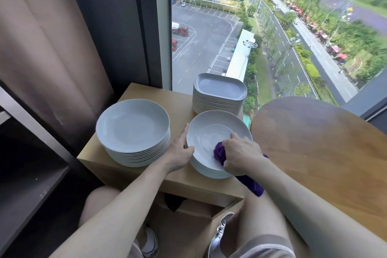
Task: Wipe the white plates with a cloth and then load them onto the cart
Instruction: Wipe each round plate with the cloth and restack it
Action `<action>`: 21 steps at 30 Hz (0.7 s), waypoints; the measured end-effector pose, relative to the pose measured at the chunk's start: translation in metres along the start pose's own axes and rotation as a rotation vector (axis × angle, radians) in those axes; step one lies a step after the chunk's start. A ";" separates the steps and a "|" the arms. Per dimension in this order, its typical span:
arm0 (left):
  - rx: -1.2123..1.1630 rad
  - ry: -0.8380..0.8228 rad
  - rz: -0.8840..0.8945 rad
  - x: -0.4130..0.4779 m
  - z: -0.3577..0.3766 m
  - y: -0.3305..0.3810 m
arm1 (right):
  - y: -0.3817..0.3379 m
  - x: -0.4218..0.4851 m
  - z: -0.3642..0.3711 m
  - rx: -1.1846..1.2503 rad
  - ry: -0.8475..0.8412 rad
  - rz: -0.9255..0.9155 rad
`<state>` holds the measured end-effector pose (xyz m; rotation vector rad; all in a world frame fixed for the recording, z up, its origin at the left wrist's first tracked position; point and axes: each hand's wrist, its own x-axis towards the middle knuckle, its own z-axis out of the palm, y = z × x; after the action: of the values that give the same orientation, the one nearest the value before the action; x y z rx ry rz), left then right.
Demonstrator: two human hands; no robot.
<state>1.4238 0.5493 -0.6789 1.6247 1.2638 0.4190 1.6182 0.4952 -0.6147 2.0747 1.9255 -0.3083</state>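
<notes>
Two bare hands are engaged on one white plate point(211, 132), which lies on top of a short stack of round plates point(211, 170) near the front right corner of a small wooden stand point(104, 161). The right hand point(240, 155) is closed around a bunched purple cloth point(219, 153), and the cloth is pressed against the near part of the plate's inner surface; a loose tail of the cloth is seen hanging below the wrist, past the stand's front edge. The left hand point(181, 153) is laid against the plate's left rim, with the thumb hooked over the rim and the fingers stretched along the outside, so the plate is steadied rather than lifted. A taller stack of round white plates point(134, 132) is placed on the left half of the stand, just beside the left hand. A stack of square white plates point(218, 94) is set at the back right corner, just behind the plate being wiped. A rounded wooden table point(324, 142) is seen to the right of the stand, and a brown curtain point(41, 48) and a tall window point(272, 16) behind it.
</notes>
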 end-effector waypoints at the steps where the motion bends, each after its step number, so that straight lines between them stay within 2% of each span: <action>1: -0.001 -0.002 -0.002 0.000 0.000 0.000 | 0.006 0.001 0.000 -0.008 -0.002 0.047; 5: 0.035 -0.001 0.001 -0.002 0.001 0.002 | 0.011 0.024 -0.004 -0.040 0.040 0.154; 8: 0.062 -0.015 -0.009 0.000 -0.001 0.002 | 0.006 0.049 -0.012 -0.023 0.115 0.166; 12: 0.053 -0.035 -0.042 0.000 -0.001 -0.004 | -0.011 0.070 -0.013 0.111 0.216 0.020; 17: 0.002 -0.039 -0.023 0.003 0.001 -0.011 | -0.035 0.067 -0.001 0.163 0.216 -0.133; 21: -0.002 -0.031 -0.048 0.004 0.003 -0.012 | -0.035 0.048 0.000 0.214 0.054 -0.237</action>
<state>1.4220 0.5511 -0.6917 1.5905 1.2761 0.3633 1.5869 0.5418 -0.6338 1.9973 2.2643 -0.5374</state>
